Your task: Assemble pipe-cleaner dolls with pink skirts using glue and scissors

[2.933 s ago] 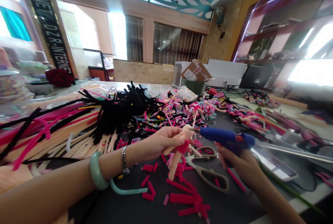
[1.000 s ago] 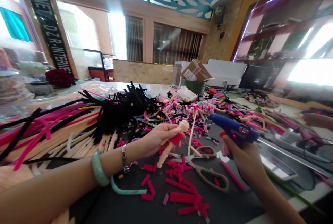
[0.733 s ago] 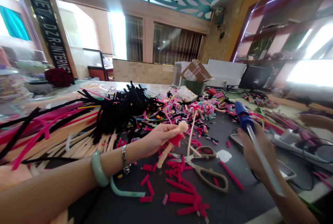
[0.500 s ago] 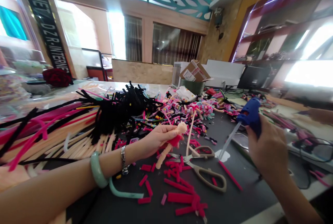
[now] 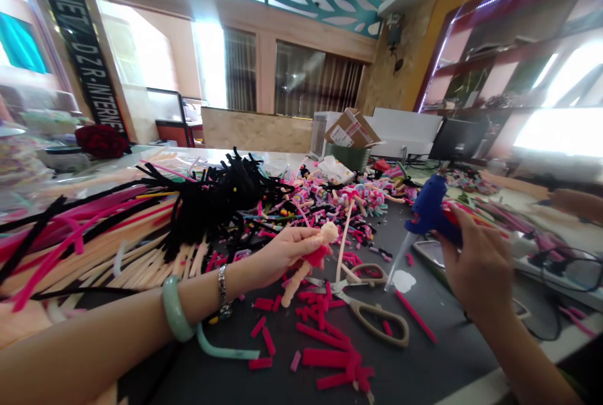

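My left hand [image 5: 296, 249] is closed on a small pipe-cleaner doll [image 5: 316, 253] with a cream head, a red middle and a twisted peach limb hanging down. My right hand [image 5: 478, 260] grips a blue glue gun [image 5: 426, 204] by its handle. A clear glue stick [image 5: 398, 260] sticks out of the gun towards the table. Just right of the doll lie beige-handled scissors [image 5: 377, 317], spread apart. Cut red pipe-cleaner pieces [image 5: 325, 358] are scattered below them. One thin red piece [image 5: 417, 317] lies beside a whitish patch [image 5: 404, 280] under the gun.
Long peach, black and pink pipe cleaners [image 5: 141, 254] are heaped at left, with a black bundle [image 5: 207, 204] on top. A pile of small colourful pieces [image 5: 348, 198] covers the middle back. A cardboard box [image 5: 353, 129] stands behind it; a power strip with cables [image 5: 560, 273] lies at right.
My right hand has moved the glue gun left, closer to the doll, and the glue stick's end is now left of the whitish patch. My left hand has barely moved.
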The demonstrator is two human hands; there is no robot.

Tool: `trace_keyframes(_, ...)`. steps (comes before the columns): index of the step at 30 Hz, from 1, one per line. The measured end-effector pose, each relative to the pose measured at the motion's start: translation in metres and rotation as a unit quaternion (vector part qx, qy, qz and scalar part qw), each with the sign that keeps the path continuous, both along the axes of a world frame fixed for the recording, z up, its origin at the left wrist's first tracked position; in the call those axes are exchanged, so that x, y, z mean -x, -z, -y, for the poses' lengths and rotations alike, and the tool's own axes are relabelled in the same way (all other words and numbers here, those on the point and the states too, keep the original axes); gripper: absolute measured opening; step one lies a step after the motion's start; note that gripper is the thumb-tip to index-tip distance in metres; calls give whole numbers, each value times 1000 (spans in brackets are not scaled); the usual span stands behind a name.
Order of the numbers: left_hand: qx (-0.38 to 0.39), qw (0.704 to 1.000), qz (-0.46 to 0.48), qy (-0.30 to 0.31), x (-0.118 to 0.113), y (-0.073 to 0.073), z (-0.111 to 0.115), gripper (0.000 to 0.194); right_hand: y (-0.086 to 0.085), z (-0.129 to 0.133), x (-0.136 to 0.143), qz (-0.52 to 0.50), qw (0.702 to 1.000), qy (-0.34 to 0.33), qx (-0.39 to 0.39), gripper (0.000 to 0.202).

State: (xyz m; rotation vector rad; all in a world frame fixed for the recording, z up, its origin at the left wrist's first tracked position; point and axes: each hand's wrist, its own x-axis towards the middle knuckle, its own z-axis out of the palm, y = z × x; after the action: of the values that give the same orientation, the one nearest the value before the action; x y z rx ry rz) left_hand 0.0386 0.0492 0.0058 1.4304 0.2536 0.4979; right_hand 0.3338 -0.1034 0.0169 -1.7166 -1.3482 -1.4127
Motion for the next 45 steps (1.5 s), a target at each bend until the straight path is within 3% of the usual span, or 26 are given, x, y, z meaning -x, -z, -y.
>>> trace_keyframes(15, 6, 1000, -9, -2, 0, 0, 0, 35, 1, 0, 2, 17, 999, -42, -12, 51)
trace_keyframes(25, 6, 1000, -12, -11, 1, 0, 1, 38, -4, 2, 5, 50, 998, -42, -2, 59)
trace_keyframes(37, -6, 1000, -6, -12, 1, -1, 4, 37, -16, 8, 16, 125, 990, -42, -48, 61)
trace_keyframes(45, -2, 1000, -10, -6, 2, -3, 5, 38, -14, 10, 17, 89, 994, -52, -29, 56)
